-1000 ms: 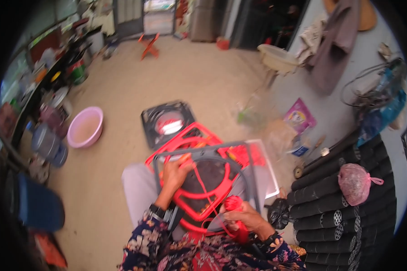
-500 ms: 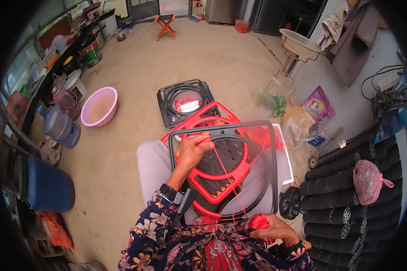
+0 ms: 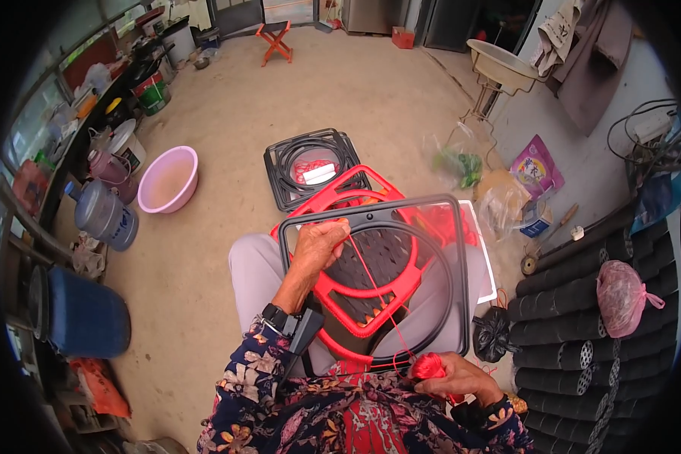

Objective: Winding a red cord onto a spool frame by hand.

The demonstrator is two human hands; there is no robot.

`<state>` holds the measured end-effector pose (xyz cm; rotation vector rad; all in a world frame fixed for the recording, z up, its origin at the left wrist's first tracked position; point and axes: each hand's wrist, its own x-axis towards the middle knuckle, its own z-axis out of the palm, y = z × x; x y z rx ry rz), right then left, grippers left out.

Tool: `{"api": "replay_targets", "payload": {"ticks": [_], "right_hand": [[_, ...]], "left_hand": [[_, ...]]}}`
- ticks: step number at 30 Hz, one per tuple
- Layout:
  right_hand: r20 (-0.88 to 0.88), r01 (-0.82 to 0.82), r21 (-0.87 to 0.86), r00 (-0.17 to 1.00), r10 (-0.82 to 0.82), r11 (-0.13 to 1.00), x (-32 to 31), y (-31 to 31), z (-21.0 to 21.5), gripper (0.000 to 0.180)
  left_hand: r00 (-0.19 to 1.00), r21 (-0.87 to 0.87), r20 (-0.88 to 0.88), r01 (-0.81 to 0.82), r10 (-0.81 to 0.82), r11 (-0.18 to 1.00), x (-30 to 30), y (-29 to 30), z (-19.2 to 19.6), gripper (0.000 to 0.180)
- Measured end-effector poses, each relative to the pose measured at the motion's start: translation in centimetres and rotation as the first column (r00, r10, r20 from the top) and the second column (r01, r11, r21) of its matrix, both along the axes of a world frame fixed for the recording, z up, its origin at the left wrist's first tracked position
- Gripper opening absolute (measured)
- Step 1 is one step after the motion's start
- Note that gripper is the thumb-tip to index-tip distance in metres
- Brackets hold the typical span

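Observation:
A black square frame (image 3: 463,291) with a round inner ring lies across my lap, over a red plastic frame (image 3: 371,295) with a dark slotted panel. At the black frame's upper left, my left hand (image 3: 316,253) is closed, pinching a thin red cord (image 3: 367,271) against the ring. From there the cord runs taut, down to the right. My right hand (image 3: 461,378), near my waist at the frame's lower right corner, is closed around a ball of red cord (image 3: 429,366). Part of the left fingers' grip is hidden behind the frame.
Ahead on the floor lies a stack of black frames (image 3: 280,178) with red cord and white pieces inside. A pink basin (image 3: 191,174), water jug (image 3: 106,216) and blue bin (image 3: 87,310) stand left. Bags and stacked black cylinders (image 3: 556,337) are on the right.
My left hand has shifted slightly down and left along the frame. The right hand with the cord ball has risen a little. The frame is slightly higher in view.

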<state>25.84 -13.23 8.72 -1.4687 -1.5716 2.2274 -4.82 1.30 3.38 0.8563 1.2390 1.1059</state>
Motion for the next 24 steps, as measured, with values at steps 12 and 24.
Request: {"api": "replay_targets", "payload": {"ticks": [12,24], "right_hand": [[0.081,0.053,0.798,0.978,-0.193,0.600,-8.8,11.3,-1.2,0.039],[0.282,-0.139,0.870,0.927,-0.246,0.474,-14.0,18.6,-13.9,0.059]], "left_hand": [[0.959,0.306,-0.218,-0.111,0.183,0.946,0.7,-0.6,-3.7,0.025],[0.825,0.344,-0.490,-0.115,0.282,0.932,0.5,-1.7,-2.7,0.031]]}}
